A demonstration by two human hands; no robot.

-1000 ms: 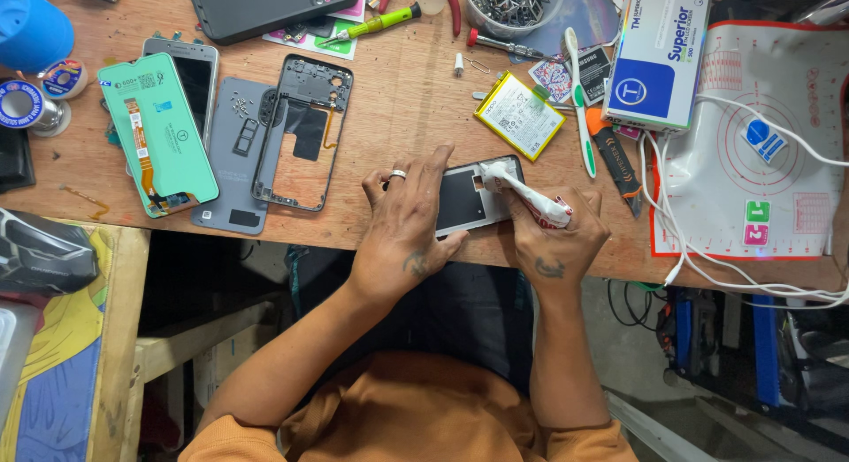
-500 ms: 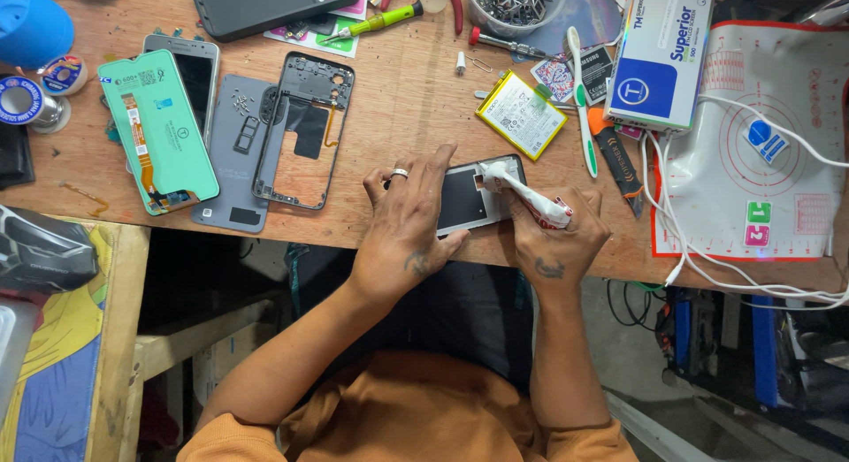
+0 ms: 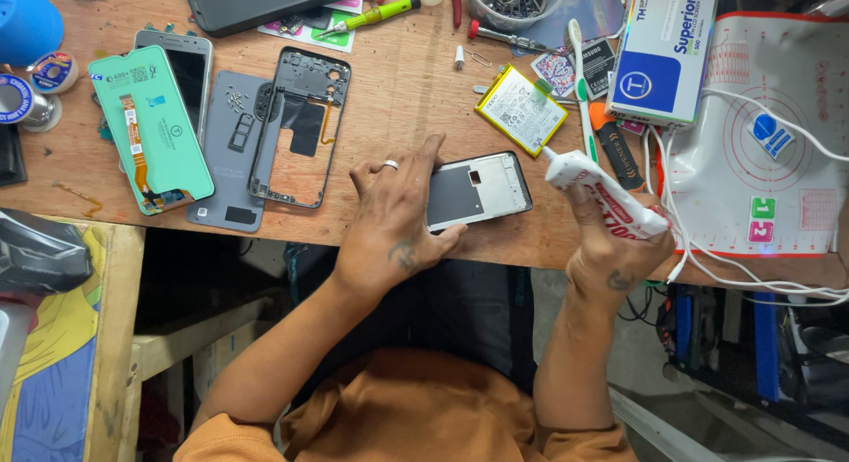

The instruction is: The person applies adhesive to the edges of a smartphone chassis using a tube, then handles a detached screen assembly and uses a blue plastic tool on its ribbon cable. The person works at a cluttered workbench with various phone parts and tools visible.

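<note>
Worn brown wooden table (image 3: 416, 91) fills the upper part of the head view, crowded with phone parts, and the flat black rectangular phone screen assembly with a grey metal back (image 3: 478, 190) lies near its front edge. That screen's long axis runs nearly left to right, tilted slightly so its right end sits a little farther from the person. The left hand (image 3: 393, 219) rests on the screen's left end, fingers (image 3: 431, 152) spread flat over the top edge and the thumb pressed against the near edge, a silver ring on one finger. Just right of the screen, the right hand (image 3: 610, 245) is lifted off the table with its fingers curled tight around a white glue tube with red markings (image 3: 606, 195); the tube's nozzle points up and left toward the screen's right end without touching it. Left of the screen lies a dark grey plastic phone mid-frame (image 3: 299, 126), and farther left a mint-green phone back panel (image 3: 150, 130). Beyond the screen's right end sits a yellow-edged flat phone battery (image 3: 522, 110).
</note>
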